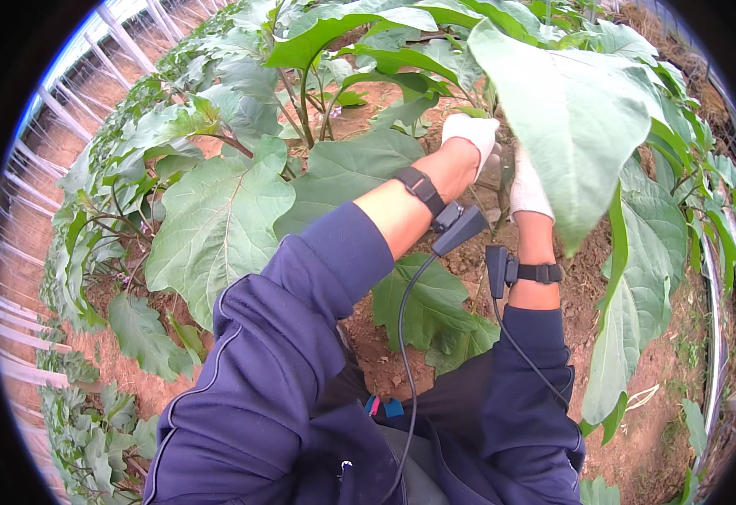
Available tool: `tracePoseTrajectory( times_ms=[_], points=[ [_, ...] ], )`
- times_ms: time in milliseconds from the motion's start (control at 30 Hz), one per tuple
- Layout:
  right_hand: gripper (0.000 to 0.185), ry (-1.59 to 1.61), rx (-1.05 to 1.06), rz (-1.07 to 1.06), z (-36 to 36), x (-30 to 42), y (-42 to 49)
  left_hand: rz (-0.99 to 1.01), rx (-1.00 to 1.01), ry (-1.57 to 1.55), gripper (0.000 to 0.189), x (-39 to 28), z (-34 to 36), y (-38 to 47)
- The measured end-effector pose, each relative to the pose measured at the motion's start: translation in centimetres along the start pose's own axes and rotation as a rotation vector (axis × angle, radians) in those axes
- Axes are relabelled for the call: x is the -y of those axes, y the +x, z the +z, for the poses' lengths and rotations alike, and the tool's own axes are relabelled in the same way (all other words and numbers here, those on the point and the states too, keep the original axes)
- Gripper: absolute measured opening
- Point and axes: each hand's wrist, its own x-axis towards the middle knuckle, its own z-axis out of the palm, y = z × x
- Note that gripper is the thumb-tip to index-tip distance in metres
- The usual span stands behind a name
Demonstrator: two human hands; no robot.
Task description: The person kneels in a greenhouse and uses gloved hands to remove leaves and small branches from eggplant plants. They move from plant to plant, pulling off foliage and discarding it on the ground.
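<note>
My left hand (470,137), in a white glove, is bent at the wrist among the stems of a leafy eggplant plant (503,183). Its fingers curl toward the stem beside a small green leaf (474,112); what lies in them is hidden. On the other side of that stem is my right hand (530,188), also gloved in white. A big pale-green eggplant leaf (570,120) hangs over it and covers part of it, and its fingertips do not show clearly. The hands are close together, with the plant stem between them.
Broad leaves (222,227) crowd the left, with small purple flowers (123,279) among them. Cables (407,353) run from the black wrist straps (419,190) down to my jacket. Brown soil (626,416) lies below. A pale pipe (715,315) curves along the right; white strings line the left.
</note>
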Motion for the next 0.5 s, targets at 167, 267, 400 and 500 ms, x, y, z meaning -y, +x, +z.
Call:
tracePoseTrajectory(
  times_ms=[167, 267, 400, 500],
  points=[
    [0.043, -0.090, 0.116, 0.081, -0.9, -1.8, 1.0, 0.597, 0.070, 0.759, 0.037, -0.4, -2.3, -4.8],
    [0.043, -0.025, 0.124, 0.148, -1.0, -1.4, 1.4, 0.735, 0.188, 1.017, 0.034, -0.7, -4.1, -9.3],
    [0.040, 0.064, 0.168, 0.105, -2.3, -0.7, 1.0, 0.977, 0.531, 1.233, 0.030, -1.4, -7.4, -13.3],
    [0.038, -0.026, 0.117, -0.052, -3.0, -1.2, 0.8, 1.203, 0.555, 1.364, 0.044, -1.1, -10.1, -13.6]
  ],
)
